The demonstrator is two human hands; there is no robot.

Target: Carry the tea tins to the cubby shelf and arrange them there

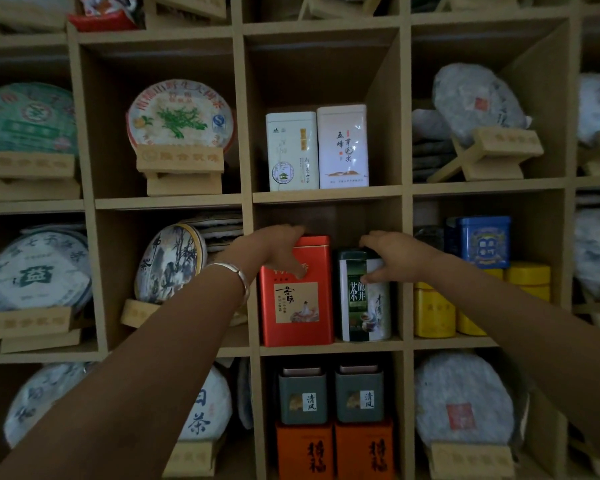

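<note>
Tins stand side by side in the middle cubby [329, 347]: the red tin [297, 299] is gripped at its top by the left hand [278, 250], the green tin [362, 303] by the right hand [392, 252]. Both are probably light, rigid and slick, best held by the sides.

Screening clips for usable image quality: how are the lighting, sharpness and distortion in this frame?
Head view: dim overall, cubby interiors shadowed; the centre is sharp, with print on the red tin and green tin legible under the left hand and right hand; edges blur, wide-angle bowing bends the shelf lines; slight glare on the white tin.
</note>
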